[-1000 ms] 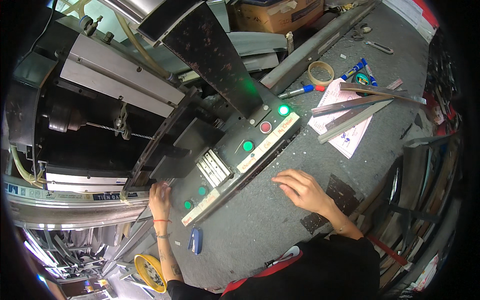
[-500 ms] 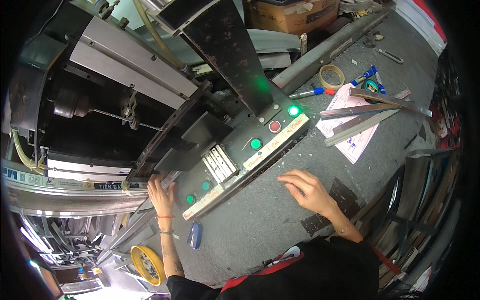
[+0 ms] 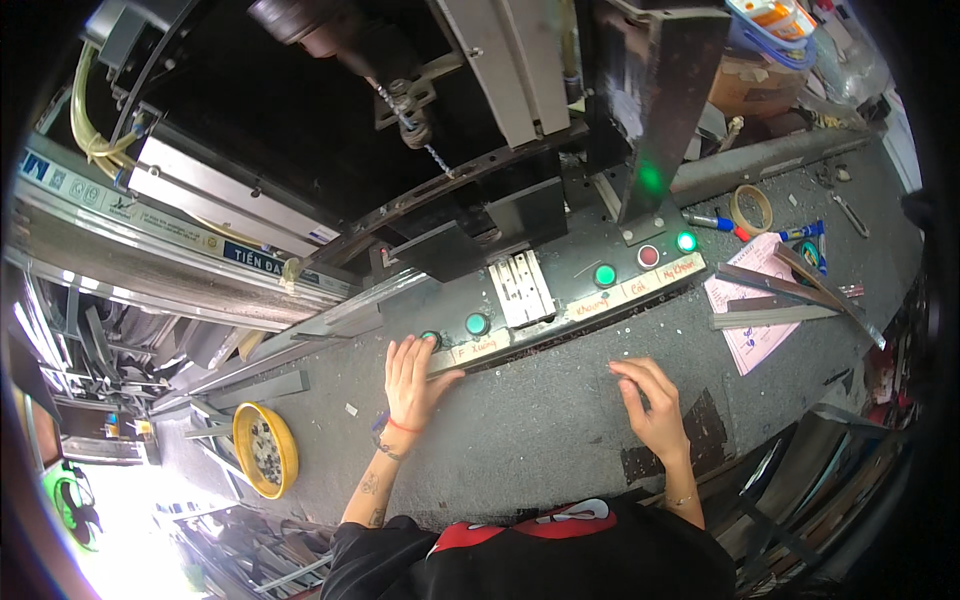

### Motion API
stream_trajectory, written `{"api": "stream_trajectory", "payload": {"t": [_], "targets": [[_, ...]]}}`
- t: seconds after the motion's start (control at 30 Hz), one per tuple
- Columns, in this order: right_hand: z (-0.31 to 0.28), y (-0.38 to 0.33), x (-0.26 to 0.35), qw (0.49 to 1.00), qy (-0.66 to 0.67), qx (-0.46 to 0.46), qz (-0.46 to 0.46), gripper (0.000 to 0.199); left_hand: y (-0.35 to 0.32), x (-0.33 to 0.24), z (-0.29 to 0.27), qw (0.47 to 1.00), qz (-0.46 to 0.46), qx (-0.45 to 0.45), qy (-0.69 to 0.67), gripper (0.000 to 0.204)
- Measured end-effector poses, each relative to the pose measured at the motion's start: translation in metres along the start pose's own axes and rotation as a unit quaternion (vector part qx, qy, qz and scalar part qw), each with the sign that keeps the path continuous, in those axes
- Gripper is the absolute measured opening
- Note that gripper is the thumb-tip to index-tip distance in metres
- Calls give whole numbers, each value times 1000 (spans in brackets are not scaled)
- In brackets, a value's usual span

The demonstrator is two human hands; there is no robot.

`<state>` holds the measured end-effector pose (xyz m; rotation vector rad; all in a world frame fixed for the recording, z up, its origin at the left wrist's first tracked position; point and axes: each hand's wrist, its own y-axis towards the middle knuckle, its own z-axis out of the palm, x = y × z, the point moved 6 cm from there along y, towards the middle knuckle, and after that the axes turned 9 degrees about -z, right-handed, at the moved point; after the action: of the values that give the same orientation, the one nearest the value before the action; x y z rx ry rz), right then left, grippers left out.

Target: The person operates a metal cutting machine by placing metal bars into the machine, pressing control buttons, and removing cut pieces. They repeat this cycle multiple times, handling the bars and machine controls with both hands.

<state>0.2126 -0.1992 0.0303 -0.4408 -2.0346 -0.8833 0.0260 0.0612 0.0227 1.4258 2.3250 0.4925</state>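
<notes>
My left hand (image 3: pixel 408 382) reaches over the left end of a control panel with a pale label strip (image 3: pixel 480 348). Its fingers are stretched and the fingertips lie at the leftmost green button (image 3: pixel 431 338), partly covering it; whether they press it I cannot tell. A second green button (image 3: pixel 477 324) is just to the right. My right hand (image 3: pixel 650 405) hovers above the grey bench in front of the panel, fingers loosely bent, thumb apart, nothing in it. Behind the panel a drill chuck (image 3: pixel 305 25) carries a long bit (image 3: pixel 436 157). A slotted silver metal block (image 3: pixel 521 290) sits mid-panel.
A red button (image 3: pixel 648 257) and a lit green lamp (image 3: pixel 686 242) are at the panel's right. Metal strips (image 3: pixel 765 320) lie on pink paper (image 3: pixel 748 350) beside a tape roll (image 3: pixel 751 210) and markers. A yellow basin (image 3: pixel 290 452) with small pieces stands lower left.
The view has turned and shifted. My left hand has moved from beside the panel's left end to the leftmost green button. My right hand still hovers over the bench.
</notes>
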Motion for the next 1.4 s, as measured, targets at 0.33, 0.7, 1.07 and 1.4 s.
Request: {"api": "stream_trajectory", "payload": {"t": [0.33,0.7,1.07,1.4], "targets": [[29,49,-20,994,-111,0,23,28,5,-33,8,1000,-15,-12,-1,62],[37,82,-21,958,-280,-54,35,21,26,-52,15,992,92,85,13,49],[30,86,-26,951,-295,-88,35,25,-80,-93,4,939,131,107,-298,38],[43,55,-47,954,-205,-208,70,23,-137,-116,40,915,175,200,-305,29]]}}
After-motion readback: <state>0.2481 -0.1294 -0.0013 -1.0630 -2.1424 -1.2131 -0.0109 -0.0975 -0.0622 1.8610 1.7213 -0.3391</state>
